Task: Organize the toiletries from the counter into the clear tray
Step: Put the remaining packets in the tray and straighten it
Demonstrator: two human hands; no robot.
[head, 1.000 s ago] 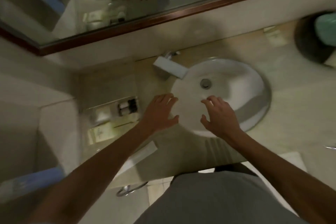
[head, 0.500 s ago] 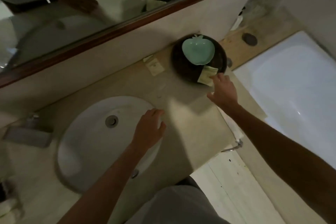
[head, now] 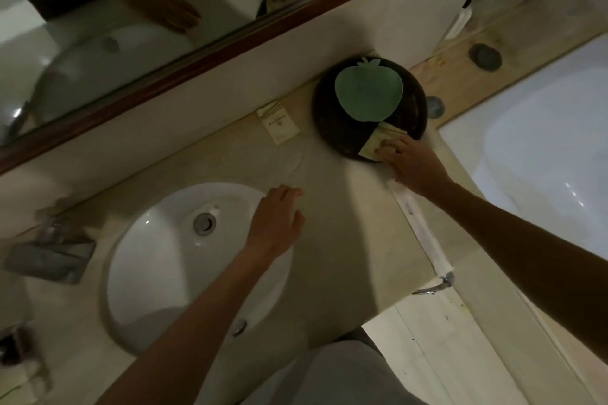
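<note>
A small stack of cream packets (head: 378,138) lies on the near edge of a dark round dish (head: 332,128) at the counter's far right. My right hand (head: 408,164) reaches onto that dish, its fingertips curled over the stack's lower end. Another cream packet (head: 280,125) lies flat on the counter by the wall, left of the dish. My left hand (head: 276,223) hovers with relaxed fingers over the right rim of the white basin (head: 158,260), holding nothing. The clear tray is not clearly visible; the lower left corner is blurred.
A green apple-shaped saucer (head: 368,92) sits in the dark dish. A chrome tap (head: 49,253) stands left of the basin. A wood-framed mirror (head: 210,52) runs along the wall. A white bathtub (head: 543,148) lies to the right, past the counter's edge.
The view swung right, from the tray side to the dark dish. My right hand reached to the dish and now has its fingers on the cream packets. My left hand stayed by the basin.
</note>
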